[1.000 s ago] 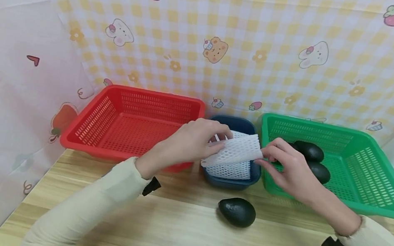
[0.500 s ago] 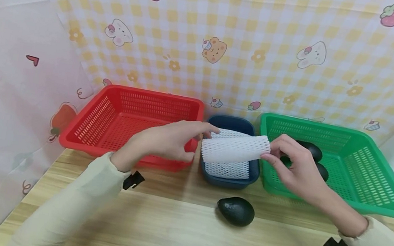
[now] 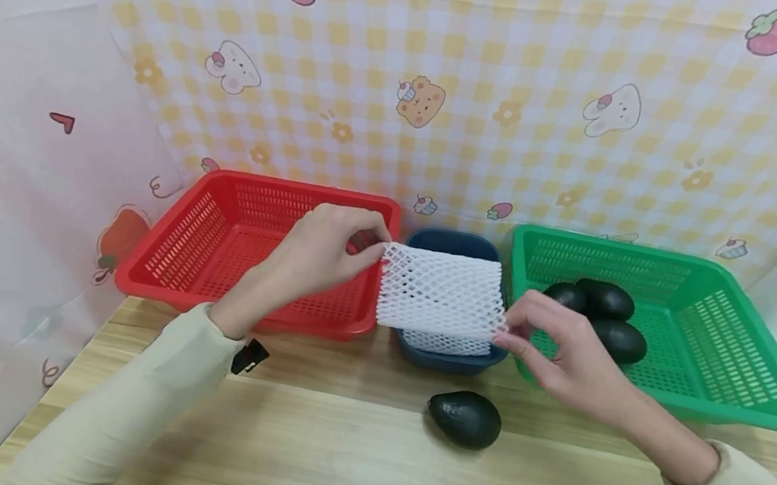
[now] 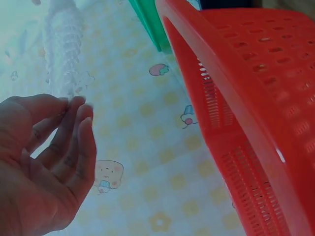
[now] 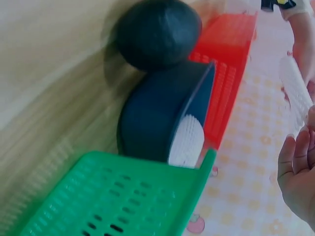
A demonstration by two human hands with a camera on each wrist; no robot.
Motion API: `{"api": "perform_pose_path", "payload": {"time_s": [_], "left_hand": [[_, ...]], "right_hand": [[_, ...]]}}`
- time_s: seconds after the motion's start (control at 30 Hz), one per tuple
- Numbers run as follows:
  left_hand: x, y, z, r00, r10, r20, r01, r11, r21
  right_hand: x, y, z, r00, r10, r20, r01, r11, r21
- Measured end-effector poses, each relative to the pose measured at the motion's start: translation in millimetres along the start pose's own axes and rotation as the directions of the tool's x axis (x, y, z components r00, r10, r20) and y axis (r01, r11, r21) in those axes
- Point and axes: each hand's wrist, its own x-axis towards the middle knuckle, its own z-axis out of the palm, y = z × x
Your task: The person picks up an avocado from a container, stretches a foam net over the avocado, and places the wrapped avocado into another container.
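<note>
A white net sleeve [image 3: 439,293] is held flat and stretched between two hands, above a dark blue bin [image 3: 446,362]. The left hand [image 3: 324,248] pinches its upper left corner between thumb and fingers; the right hand [image 3: 563,348] pinches its lower right corner the same way. The left wrist view shows the left thumb meeting the fingertips at the sleeve's end, the palm otherwise hollow. In the right wrist view the sleeve appears almost edge-on, a narrow white strip running between the hands.

More white netting [image 3: 446,345] lies in the bin, showing below the held sleeve's lower edge. The bin stands on a wood-grain worktop [image 3: 342,468] between a red basket [image 3: 249,252] on the left and a green basket [image 3: 677,362] on the right. From the head view, the left hand overlaps the red basket and the right hand overlaps the green basket's near left corner.

Three dark avocados [image 3: 619,343] sit together in the left part of the green basket. Another avocado [image 3: 464,419] lies on its side on the worktop, just in front of the bin, narrow end to the left. Behind everything hangs a yellow-and-white checked cloth [image 3: 356,47] printed with strawberries, bears and flowers.
</note>
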Motion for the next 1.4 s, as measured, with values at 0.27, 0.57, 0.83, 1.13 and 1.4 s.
{"api": "perform_pose_path", "payload": {"time_s": [0.27, 0.57, 0.83, 1.13, 1.4], "left_hand": [[-3.3, -2.9, 0.5, 0.999, 0.03, -0.016, -0.03, 1.0, 0.006], [-9.9, -2.3, -0.8, 0.992, 0.123, 0.041, -0.121, 0.991, -0.062], [-11.6, -5.0, 1.2, 0.987, 0.158, 0.007, -0.156, 0.98, -0.126], [-11.1, -5.7, 4.8, 0.985, 0.17, -0.026, -0.172, 0.968, -0.185], [-10.5, -6.2, 10.0, 0.986, 0.168, -0.01, -0.167, 0.971, -0.173]], "right_hand": [[0.2, -16, 8, 0.998, 0.007, 0.057, -0.01, 0.999, 0.046], [7.4, -15, -8, 0.993, 0.087, -0.077, -0.089, 0.996, -0.026], [-0.9, -4, -6, 0.962, 0.229, 0.149, -0.211, 0.969, -0.126], [-7.4, -7, 9, 0.859, 0.278, 0.429, -0.211, 0.957, -0.198], [-12.3, -14, 21, 0.759, 0.317, 0.568, -0.17, 0.94, -0.297]]}}
